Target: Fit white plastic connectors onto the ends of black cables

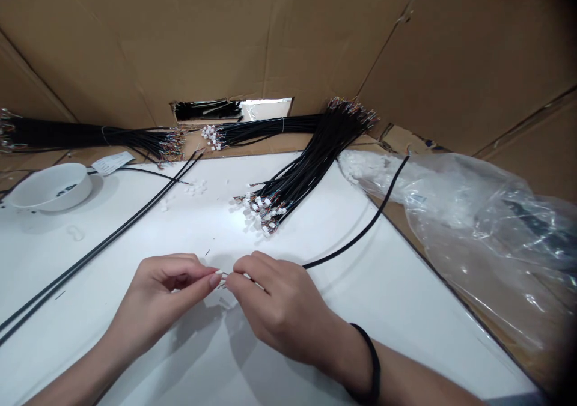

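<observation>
Between thumb and forefinger my left hand (174, 286) pinches a small white connector (219, 272). My right hand (277, 301), closed just to the right of it, grips thin wires at the end of a black cable (356, 238). The cable runs out behind the right hand and curves up to the back right. Fine wires show in the narrow gap between both hands; whether any sits inside the connector I cannot tell. Beyond the hands lies a thick bundle of black cables (311, 160) with white connectors (265, 211) on its near ends.
A white bowl (49, 190) holding small dark pieces stands at the left, a paper tag (110, 163) beside it. Loose white connectors (196, 187) lie mid-table. Two black cables (103, 244) cross the left side. A clear plastic bag (473, 214) lies right. Cardboard walls (216, 39) enclose the back.
</observation>
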The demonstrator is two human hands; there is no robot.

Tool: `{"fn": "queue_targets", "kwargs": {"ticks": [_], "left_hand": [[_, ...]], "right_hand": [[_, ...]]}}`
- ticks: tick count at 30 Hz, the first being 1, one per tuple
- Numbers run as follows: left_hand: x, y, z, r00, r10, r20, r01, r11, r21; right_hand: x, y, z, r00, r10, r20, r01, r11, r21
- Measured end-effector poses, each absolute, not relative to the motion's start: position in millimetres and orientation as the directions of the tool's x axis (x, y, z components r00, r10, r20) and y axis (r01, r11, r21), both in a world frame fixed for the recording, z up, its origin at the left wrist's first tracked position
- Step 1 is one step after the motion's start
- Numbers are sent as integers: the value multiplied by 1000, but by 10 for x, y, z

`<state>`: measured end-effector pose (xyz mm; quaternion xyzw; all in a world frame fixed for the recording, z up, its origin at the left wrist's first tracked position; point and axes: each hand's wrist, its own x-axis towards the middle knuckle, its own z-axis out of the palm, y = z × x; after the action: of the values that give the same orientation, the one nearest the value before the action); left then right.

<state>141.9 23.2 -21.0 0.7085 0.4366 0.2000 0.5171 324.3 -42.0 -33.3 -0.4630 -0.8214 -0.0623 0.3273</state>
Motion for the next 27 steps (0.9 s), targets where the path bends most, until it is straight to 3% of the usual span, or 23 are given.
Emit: {"fn": "queue_targets", "kwargs": {"ticks": [5,9,21,27], "left_hand": [[1408,250,-232,544,722,-428,282,323,903],[1418,254,-233,546,661,-515,219,481,849],[1401,264,-278,614,624,-483,71,566,822],[1411,262,-246,623,632,-462,77,537,840]], "right_hand": [[3247,-449,-289,-324,684,654,760,599,-251],[3237,-471,-273,-262,693,672,732,596,-329],[3251,-481,-214,-305,705,641,709,617,-341],[3257,-464,-218,-221,677,702,719,599,-351]]}}
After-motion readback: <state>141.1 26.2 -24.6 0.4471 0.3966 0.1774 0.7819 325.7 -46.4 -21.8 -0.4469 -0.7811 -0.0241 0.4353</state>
